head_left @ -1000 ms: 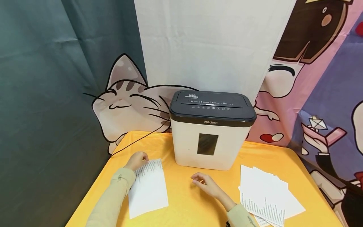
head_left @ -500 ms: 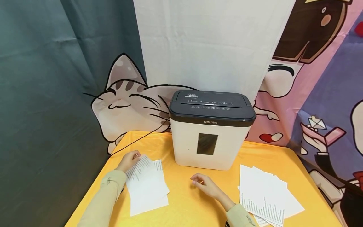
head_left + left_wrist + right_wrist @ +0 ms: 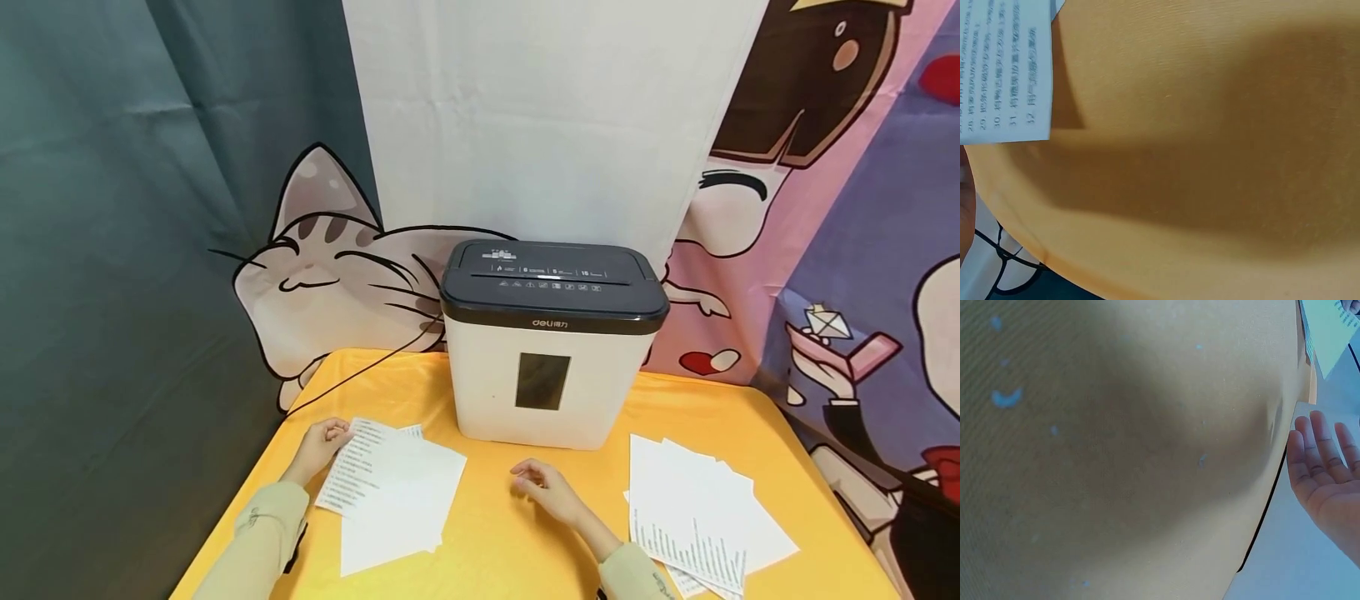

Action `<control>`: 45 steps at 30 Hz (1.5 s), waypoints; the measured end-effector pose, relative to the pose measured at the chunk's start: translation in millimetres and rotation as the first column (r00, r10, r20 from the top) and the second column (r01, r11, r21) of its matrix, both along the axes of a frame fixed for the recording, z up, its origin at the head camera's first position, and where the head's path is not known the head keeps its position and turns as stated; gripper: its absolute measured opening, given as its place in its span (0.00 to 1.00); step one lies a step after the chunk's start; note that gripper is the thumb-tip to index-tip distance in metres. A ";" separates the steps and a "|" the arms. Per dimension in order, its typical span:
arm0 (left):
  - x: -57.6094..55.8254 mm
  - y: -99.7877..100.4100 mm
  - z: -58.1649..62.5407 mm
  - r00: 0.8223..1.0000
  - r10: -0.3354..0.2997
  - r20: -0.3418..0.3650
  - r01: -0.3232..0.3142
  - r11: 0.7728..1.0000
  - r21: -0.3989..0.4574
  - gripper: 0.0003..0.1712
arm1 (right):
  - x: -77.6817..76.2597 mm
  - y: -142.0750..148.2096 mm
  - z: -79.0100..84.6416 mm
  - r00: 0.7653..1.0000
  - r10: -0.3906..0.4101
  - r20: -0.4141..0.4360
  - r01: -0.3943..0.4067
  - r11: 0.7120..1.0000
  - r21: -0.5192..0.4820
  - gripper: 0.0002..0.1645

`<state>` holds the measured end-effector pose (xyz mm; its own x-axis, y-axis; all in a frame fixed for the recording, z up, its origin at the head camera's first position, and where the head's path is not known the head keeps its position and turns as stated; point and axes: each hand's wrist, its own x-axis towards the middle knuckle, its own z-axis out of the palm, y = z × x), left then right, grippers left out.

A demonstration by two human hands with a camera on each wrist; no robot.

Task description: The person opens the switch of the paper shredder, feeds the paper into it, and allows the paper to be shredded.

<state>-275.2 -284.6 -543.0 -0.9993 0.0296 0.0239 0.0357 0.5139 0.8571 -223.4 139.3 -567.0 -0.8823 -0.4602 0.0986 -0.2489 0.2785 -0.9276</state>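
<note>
My left hand (image 3: 321, 447) pinches the upper left edge of a printed sheet of paper (image 3: 393, 479) on the left of the table. This sheet is turned at an angle and lies over other paper, whose edges show at its top and bottom. In the left wrist view a corner of the printed sheet (image 3: 1007, 75) shows, with lines of text. My right hand (image 3: 553, 492) hovers over or rests on the cloth in front of the shredder, fingers loosely bent and holding nothing; the right wrist view shows the same hand (image 3: 1329, 469) with its fingers apart.
A white paper shredder (image 3: 480, 383) with a dark slotted lid (image 3: 555, 300) stands at the back middle. Several overlapping sheets (image 3: 697, 500) lie at the right on the yellow tablecloth (image 3: 480, 533). A black cord (image 3: 360, 372) runs left from behind the shredder. Printed curtains hang behind.
My left hand has drawn the upper sheet off the left stack, moving left and down; the sheet has turned. The right hand stays in place. The view has shifted slightly.
</note>
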 end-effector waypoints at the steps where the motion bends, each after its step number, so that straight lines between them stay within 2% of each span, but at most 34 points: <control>1: 1.0 0.5 0.0 1.000 0.001 0.006 -0.001 1.000 0.015 0.11 | -0.3 0.6 0.2 1.000 -0.002 0.004 0.002 1.000 -0.013 0.16; 8: 5.2 9.4 4.7 0.999 0.029 0.027 -0.031 0.998 0.063 0.14 | -0.9 0.1 -0.1 0.998 -0.007 0.067 0.011 0.998 -0.055 0.19; 11: 4.3 14.5 7.6 0.999 0.037 0.036 -0.040 0.995 0.093 0.15 | -0.6 -2.7 0.5 0.992 -0.015 0.123 0.024 0.997 -0.074 0.22; 16: 1.7 20.0 9.1 0.999 0.030 0.046 -0.035 0.991 0.129 0.16 | -1.8 -6.4 1.1 0.985 -0.019 0.171 0.038 0.993 -0.110 0.25; 19: 0.5 22.0 9.8 0.999 0.038 0.028 -0.042 0.986 0.160 0.16 | -2.6 -7.8 1.8 0.983 -0.013 0.184 0.037 0.991 -0.127 0.26; 22: -0.1 22.6 9.9 0.999 0.033 -0.040 -0.025 0.978 0.205 0.15 | -2.4 -9.9 3.5 0.979 -0.011 0.202 0.041 0.989 -0.142 0.27; 26: -1.9 27.1 15.5 0.997 0.071 -0.005 -0.069 0.976 0.207 0.14 | -1.3 -13.9 6.4 0.974 -0.011 0.227 0.050 0.985 -0.166 0.27; 29: -2.1 31.1 19.2 0.991 0.116 0.069 -0.127 0.973 0.194 0.14 | -1.8 -16.2 6.6 0.972 -0.011 0.234 0.052 0.984 -0.173 0.27; 36: 1.3 36.2 16.7 0.990 0.123 0.070 -0.136 0.966 0.221 0.13 | -3.6 -18.9 8.7 0.972 -0.019 0.235 0.063 0.982 -0.181 0.29; 40: 1.5 40.9 15.7 0.987 0.139 0.079 -0.153 0.963 0.220 0.13 | -4.3 -21.4 9.7 0.962 -0.033 0.270 0.087 0.978 -0.190 0.30; 45: 5.5 50.4 16.0 0.984 0.146 0.106 -0.169 0.950 0.261 0.14 | -5.0 -26.1 9.2 0.950 -0.047 0.307 0.115 0.972 -0.204 0.33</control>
